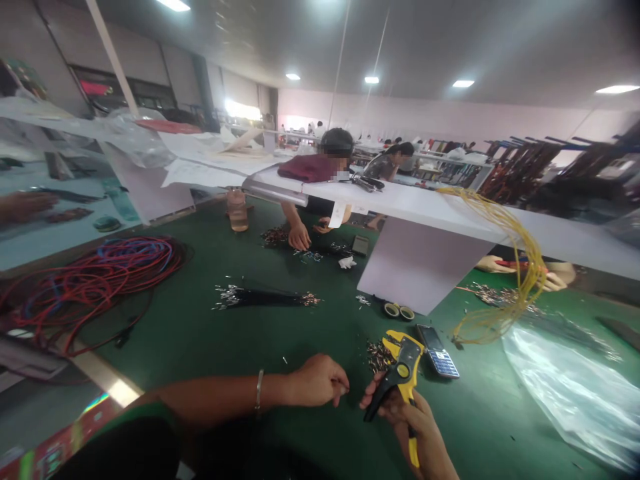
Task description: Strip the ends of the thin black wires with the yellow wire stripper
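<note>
My left hand (317, 381), with a bracelet on its wrist, is over the green table, fingers curled together; whatever lies between them is too small to name. To its right, my right hand (407, 417) is wrapped round the handles of a yellow and black wire stripper (404, 367). The tool's jaws point up and away, over a small pile of metal terminals (377, 357). Just right of the tool lies a mobile phone (439, 352). Farther off, a bundle of black wires (265, 297) with silvery and coppery ends lies across the table.
Red and blue cable coils (120, 273) lie at left. A white shelf (425, 203) and its panel (420, 260) stand ahead, yellow wires (527, 267) hanging over. Two tape rolls (399, 311), a bottle (237, 211) and a plastic bag (575, 393) are around. Co-workers' hands (299, 236) work beyond.
</note>
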The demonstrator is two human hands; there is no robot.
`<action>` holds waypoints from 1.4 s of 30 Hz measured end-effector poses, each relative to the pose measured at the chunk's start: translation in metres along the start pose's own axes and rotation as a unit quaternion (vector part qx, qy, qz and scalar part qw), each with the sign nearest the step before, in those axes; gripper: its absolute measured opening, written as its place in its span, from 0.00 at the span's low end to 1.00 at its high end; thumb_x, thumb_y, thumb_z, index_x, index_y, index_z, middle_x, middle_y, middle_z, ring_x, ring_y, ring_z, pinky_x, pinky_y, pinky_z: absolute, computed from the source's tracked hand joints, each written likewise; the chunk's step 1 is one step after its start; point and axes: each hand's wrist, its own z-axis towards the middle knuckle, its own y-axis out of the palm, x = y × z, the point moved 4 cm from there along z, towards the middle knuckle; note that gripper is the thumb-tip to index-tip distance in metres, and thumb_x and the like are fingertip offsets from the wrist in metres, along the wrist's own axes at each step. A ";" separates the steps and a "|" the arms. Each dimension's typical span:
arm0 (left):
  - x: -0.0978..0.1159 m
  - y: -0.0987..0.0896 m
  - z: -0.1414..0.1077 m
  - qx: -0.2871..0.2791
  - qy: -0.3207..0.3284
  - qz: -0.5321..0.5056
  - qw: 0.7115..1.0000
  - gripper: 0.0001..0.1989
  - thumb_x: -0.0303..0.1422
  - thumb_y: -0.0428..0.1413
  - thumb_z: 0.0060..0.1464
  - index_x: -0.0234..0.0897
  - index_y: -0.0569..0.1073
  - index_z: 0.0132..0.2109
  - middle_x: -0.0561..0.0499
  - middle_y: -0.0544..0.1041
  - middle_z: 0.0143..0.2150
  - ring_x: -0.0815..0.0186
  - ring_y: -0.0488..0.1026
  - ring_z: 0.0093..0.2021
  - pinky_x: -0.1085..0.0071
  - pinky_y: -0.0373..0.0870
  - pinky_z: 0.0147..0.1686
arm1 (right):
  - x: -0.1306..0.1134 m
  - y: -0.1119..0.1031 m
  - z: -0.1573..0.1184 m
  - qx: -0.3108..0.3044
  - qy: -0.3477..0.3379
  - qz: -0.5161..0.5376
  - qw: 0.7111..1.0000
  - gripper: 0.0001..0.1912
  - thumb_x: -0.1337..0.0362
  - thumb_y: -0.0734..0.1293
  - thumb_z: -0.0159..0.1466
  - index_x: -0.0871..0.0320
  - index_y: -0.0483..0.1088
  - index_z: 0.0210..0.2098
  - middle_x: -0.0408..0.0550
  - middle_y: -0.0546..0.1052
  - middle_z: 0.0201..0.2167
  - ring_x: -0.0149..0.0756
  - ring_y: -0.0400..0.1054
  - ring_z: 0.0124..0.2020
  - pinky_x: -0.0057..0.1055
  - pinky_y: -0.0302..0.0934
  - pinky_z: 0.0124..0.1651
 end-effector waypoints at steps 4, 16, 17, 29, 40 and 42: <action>-0.001 0.000 0.002 -0.016 0.008 0.002 1.000 0.13 0.24 0.50 0.49 0.32 0.80 0.35 0.53 0.75 0.20 0.71 0.68 0.23 0.79 0.64 0.28 | 0.000 -0.004 0.002 0.002 0.000 -0.016 1.000 0.18 0.71 0.68 0.43 0.61 0.76 0.35 0.53 0.80 0.29 0.46 0.74 0.30 0.35 0.65 0.32; -0.011 0.003 0.005 -0.053 0.022 0.012 0.998 0.21 0.18 0.46 0.47 0.32 0.79 0.43 0.51 0.81 0.29 0.69 0.73 0.29 0.77 0.66 0.30 | 0.001 -0.009 0.003 0.013 0.001 -0.015 1.000 0.18 0.70 0.69 0.43 0.61 0.76 0.36 0.53 0.80 0.29 0.47 0.74 0.30 0.38 0.67 0.34; -0.011 0.003 0.005 -0.052 0.021 0.014 0.998 0.21 0.18 0.46 0.47 0.31 0.79 0.43 0.50 0.81 0.29 0.69 0.73 0.29 0.77 0.66 0.30 | 0.001 -0.008 0.003 0.013 0.004 -0.015 1.000 0.18 0.71 0.69 0.43 0.61 0.76 0.36 0.53 0.80 0.29 0.47 0.74 0.30 0.38 0.67 0.34; -0.008 0.002 0.007 -0.003 0.005 -0.028 1.000 0.12 0.25 0.51 0.49 0.32 0.80 0.34 0.52 0.78 0.23 0.70 0.69 0.25 0.78 0.64 0.29 | -0.004 -0.005 0.000 0.014 0.002 -0.031 0.999 0.18 0.70 0.68 0.43 0.60 0.76 0.35 0.53 0.80 0.30 0.48 0.74 0.31 0.37 0.66 0.33; -0.011 0.003 0.014 0.022 -0.003 -0.033 0.999 0.12 0.24 0.50 0.48 0.31 0.80 0.33 0.53 0.75 0.20 0.70 0.66 0.23 0.78 0.62 0.28 | -0.008 0.000 -0.001 0.020 -0.028 -0.028 0.999 0.18 0.71 0.66 0.43 0.61 0.75 0.35 0.51 0.79 0.28 0.44 0.74 0.29 0.36 0.66 0.34; -0.014 0.004 0.017 0.029 0.001 -0.046 0.999 0.12 0.24 0.50 0.48 0.31 0.79 0.32 0.53 0.75 0.19 0.70 0.66 0.24 0.78 0.62 0.28 | -0.009 -0.002 -0.001 0.019 -0.035 -0.032 0.999 0.18 0.71 0.65 0.43 0.61 0.75 0.35 0.51 0.79 0.29 0.45 0.74 0.30 0.36 0.66 0.33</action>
